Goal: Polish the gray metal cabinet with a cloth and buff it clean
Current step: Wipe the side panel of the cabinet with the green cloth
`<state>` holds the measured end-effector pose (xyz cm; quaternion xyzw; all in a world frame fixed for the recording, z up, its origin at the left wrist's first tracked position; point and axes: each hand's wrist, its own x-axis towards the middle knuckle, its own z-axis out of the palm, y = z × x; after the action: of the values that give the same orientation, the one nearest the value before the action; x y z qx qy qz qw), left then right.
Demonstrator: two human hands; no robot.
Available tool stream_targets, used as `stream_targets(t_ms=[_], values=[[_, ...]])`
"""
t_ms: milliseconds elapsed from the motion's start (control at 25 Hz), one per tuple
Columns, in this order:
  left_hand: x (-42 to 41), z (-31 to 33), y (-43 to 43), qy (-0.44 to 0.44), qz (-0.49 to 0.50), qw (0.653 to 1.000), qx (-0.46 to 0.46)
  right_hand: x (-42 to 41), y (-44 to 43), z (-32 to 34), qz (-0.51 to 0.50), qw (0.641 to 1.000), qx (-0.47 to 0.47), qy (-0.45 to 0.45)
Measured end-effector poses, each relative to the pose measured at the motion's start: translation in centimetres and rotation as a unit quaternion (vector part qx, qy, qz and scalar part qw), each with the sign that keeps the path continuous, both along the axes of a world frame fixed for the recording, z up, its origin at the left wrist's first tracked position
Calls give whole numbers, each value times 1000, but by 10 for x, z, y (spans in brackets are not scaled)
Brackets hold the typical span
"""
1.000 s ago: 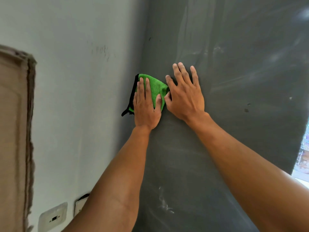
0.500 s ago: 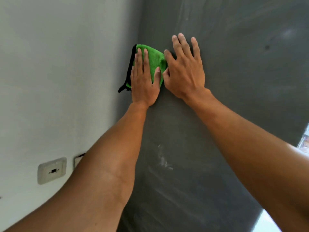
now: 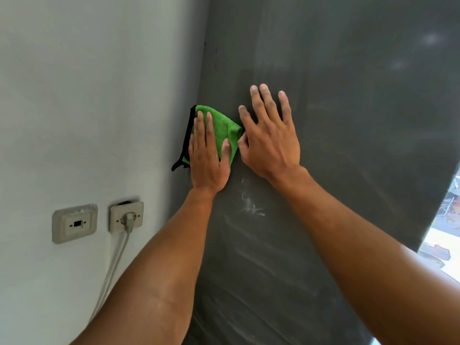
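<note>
Your left hand (image 3: 207, 155) lay flat on the folded green microfibre cloth with black edging (image 3: 221, 125), fingers straight and close together, pressing it against the dark gray metal cabinet side (image 3: 336, 120) near the edge that met the pale wall (image 3: 99, 95). Your right hand (image 3: 271, 143) rested just beside the cloth, fingers straight and spread on bare metal, holding nothing. Whitish streaks (image 3: 249, 205) marked the panel below your wrists. On the wall sat an empty beige socket plate (image 3: 74, 223) and a second beige plate (image 3: 127, 216) with a gray cable (image 3: 112, 270) plugged in.
</note>
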<state>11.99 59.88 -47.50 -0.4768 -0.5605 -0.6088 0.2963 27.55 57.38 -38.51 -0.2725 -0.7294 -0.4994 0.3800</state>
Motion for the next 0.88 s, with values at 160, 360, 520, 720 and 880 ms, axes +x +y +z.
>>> stream_targets(t_ms=[160, 360, 520, 720, 880], values=[[1, -31, -2, -7, -10, 1000, -5, -3, 0, -34, 6, 1000, -13, -9], [-1, -80, -1, -12, -11, 1000, -3, -9, -1, -78, 11, 999, -38, -30], [-2, -105, -1, -17, -12, 1000, -6, -11, -3, -106, 23, 998, -51, -33], [-1, -138, -4, -23, -19, 999, -16, -12, -4, -136, 27, 997, -62, -36], [3, -181, -6, -46, -24, 998, -36, -12, -5, -161, 28, 996, -69, -51]])
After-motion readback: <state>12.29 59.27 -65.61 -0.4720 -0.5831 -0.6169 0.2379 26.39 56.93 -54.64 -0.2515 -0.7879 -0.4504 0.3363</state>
